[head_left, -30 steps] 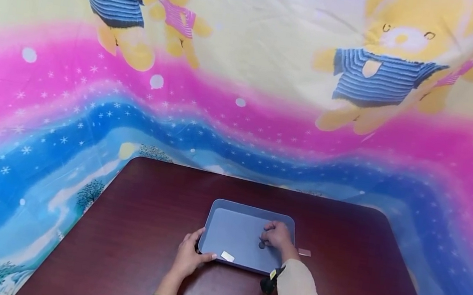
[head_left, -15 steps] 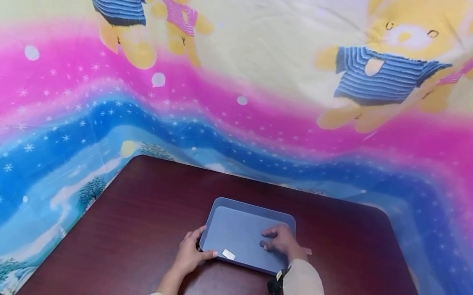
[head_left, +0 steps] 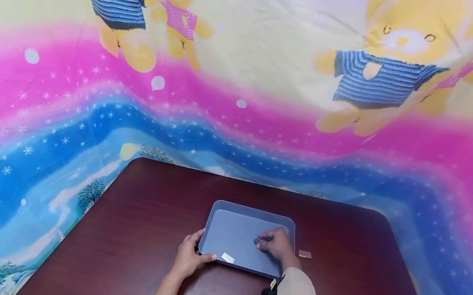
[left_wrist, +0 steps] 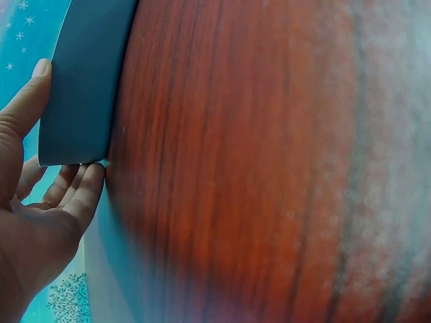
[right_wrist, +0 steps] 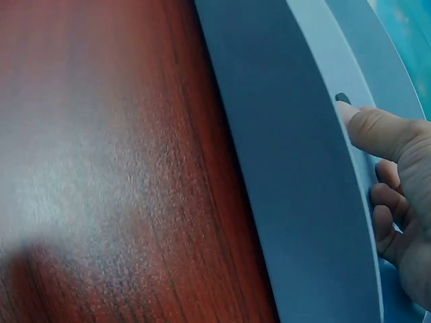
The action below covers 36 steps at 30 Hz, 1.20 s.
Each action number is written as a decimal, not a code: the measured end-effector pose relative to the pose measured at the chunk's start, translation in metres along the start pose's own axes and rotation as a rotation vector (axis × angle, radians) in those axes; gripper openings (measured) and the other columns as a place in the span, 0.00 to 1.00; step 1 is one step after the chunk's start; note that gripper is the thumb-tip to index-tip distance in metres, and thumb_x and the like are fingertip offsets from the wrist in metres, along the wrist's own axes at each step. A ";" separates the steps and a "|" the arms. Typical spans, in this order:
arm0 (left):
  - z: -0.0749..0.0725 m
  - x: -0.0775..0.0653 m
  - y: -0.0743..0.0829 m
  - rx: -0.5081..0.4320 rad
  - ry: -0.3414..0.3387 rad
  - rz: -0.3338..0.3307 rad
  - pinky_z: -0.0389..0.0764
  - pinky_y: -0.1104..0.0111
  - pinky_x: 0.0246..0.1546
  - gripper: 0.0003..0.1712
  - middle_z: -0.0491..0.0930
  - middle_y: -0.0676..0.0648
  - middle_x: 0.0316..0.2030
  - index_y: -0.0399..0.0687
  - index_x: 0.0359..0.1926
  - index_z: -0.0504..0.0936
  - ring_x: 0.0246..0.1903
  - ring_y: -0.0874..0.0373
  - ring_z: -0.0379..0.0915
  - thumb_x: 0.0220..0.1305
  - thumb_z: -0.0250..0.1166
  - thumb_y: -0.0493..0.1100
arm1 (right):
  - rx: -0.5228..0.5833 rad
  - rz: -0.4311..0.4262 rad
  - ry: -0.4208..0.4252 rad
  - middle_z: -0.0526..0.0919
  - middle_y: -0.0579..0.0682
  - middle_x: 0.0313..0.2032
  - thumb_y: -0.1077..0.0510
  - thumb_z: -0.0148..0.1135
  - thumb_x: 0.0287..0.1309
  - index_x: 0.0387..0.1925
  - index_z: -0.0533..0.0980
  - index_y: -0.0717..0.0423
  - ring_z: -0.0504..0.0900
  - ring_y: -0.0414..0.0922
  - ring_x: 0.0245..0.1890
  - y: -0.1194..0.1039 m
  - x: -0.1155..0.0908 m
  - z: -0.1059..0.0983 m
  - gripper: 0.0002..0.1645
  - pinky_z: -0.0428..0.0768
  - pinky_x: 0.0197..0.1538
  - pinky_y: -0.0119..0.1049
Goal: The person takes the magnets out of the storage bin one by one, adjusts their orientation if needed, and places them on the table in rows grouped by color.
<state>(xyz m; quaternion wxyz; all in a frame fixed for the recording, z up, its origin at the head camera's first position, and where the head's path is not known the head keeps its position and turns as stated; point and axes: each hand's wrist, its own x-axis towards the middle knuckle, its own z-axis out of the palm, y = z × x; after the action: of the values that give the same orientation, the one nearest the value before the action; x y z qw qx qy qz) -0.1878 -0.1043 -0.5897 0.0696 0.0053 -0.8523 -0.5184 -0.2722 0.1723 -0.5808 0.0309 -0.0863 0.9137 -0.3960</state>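
A shallow grey-blue tray (head_left: 230, 222) lies on the table. My left hand (head_left: 189, 258) grips its near left corner, thumb at the rim; in the left wrist view the fingers (left_wrist: 86, 192) press the tray's outer wall. Inside the tray's right half, my right hand (head_left: 278, 244) pinches a small dark round disc (head_left: 257, 241) between thumb and fingertips. The right wrist view shows only the disc's dark edge (right_wrist: 343, 98) at the thumb tip, with the other fingers curled behind the tray wall. A small silvery-white rectangular piece (head_left: 227, 257) lies in the tray near my left thumb.
A small pinkish flat rectangular piece (head_left: 305, 254) lies on the dark red-brown table (head_left: 155, 206), just right of the tray. A printed cloth (head_left: 240, 118) with bears hangs behind and around the table.
My right hand opened its fingers around the disc, then closed them on it again. The disc now sits slightly farther left and back. My left hand and the tray have stayed put.
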 end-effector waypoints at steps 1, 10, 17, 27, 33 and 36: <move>0.000 0.000 0.000 -0.002 0.003 0.001 0.74 0.62 0.39 0.50 0.72 0.38 0.46 0.39 0.63 0.68 0.42 0.46 0.70 0.36 0.80 0.47 | 0.004 -0.008 -0.005 0.82 0.47 0.33 0.64 0.76 0.38 0.31 0.86 0.54 0.77 0.46 0.39 0.000 0.000 0.000 0.12 0.74 0.45 0.45; -0.001 -0.001 0.002 -0.003 0.012 -0.001 0.73 0.61 0.40 0.49 0.72 0.38 0.46 0.40 0.62 0.69 0.42 0.46 0.70 0.37 0.80 0.47 | -0.056 0.015 -0.022 0.79 0.43 0.33 0.60 0.77 0.37 0.30 0.86 0.49 0.75 0.44 0.37 -0.004 -0.002 0.003 0.12 0.74 0.43 0.43; -0.001 -0.002 0.000 -0.005 0.008 0.007 0.73 0.61 0.39 0.49 0.72 0.37 0.46 0.39 0.62 0.68 0.42 0.46 0.70 0.37 0.79 0.47 | -0.038 0.011 0.004 0.78 0.44 0.31 0.57 0.76 0.39 0.27 0.86 0.48 0.75 0.43 0.33 0.001 -0.002 0.005 0.08 0.74 0.38 0.40; -0.001 -0.002 0.005 0.000 0.009 0.003 0.73 0.61 0.39 0.49 0.72 0.39 0.45 0.39 0.62 0.69 0.41 0.48 0.69 0.37 0.79 0.47 | 0.118 -0.019 0.103 0.78 0.45 0.23 0.68 0.69 0.38 0.30 0.82 0.59 0.74 0.40 0.24 0.007 -0.001 0.007 0.10 0.73 0.30 0.34; -0.001 -0.002 0.004 0.006 0.013 0.009 0.73 0.61 0.39 0.49 0.72 0.38 0.45 0.39 0.62 0.69 0.41 0.47 0.70 0.37 0.79 0.47 | 0.180 0.032 0.161 0.77 0.45 0.22 0.68 0.70 0.38 0.28 0.81 0.60 0.73 0.40 0.24 0.002 -0.003 0.005 0.09 0.72 0.29 0.33; -0.001 -0.001 0.003 0.007 0.017 0.006 0.73 0.61 0.39 0.49 0.72 0.39 0.45 0.40 0.62 0.69 0.41 0.48 0.70 0.36 0.80 0.47 | 0.179 0.004 0.188 0.78 0.46 0.23 0.67 0.71 0.38 0.26 0.80 0.59 0.74 0.41 0.24 -0.003 -0.005 0.003 0.09 0.73 0.28 0.33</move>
<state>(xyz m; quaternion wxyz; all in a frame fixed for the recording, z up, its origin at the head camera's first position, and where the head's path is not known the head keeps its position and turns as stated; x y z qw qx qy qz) -0.1861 -0.1040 -0.5869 0.0785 0.0072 -0.8534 -0.5153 -0.2667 0.1695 -0.5807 -0.0466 -0.0438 0.8736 -0.4824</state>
